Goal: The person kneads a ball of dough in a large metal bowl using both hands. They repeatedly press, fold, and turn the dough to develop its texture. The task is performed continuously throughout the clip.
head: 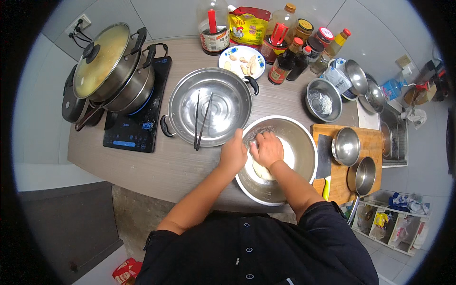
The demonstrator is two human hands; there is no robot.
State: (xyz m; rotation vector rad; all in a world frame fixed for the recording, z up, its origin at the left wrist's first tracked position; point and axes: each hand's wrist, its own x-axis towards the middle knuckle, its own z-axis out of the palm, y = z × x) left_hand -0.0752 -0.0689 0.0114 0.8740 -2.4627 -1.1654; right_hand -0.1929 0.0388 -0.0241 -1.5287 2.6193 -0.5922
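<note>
A wide metal mixing bowl (301, 156) stands at the counter's front edge, before me. Inside it lies a lump of pale dough (263, 171), partly hidden under my right hand (268, 149), which presses on it with curled fingers. My left hand (234, 151) grips the bowl's left rim. Left of the bowl and just behind it is a wide, shallow steel pot (221, 107) with two black handles. A pair of dark chopsticks (201, 123) rests across the pot's front rim.
At left, a lidded steamer pot (117, 67) sits on an induction cooker (130, 130). Behind are a plate of pale slices (243, 60) and several sauce bottles (281, 66). At right, a cutting board (363, 142) holds a cleaver (325, 156), a small bowl (346, 146) and a saucepan (363, 176).
</note>
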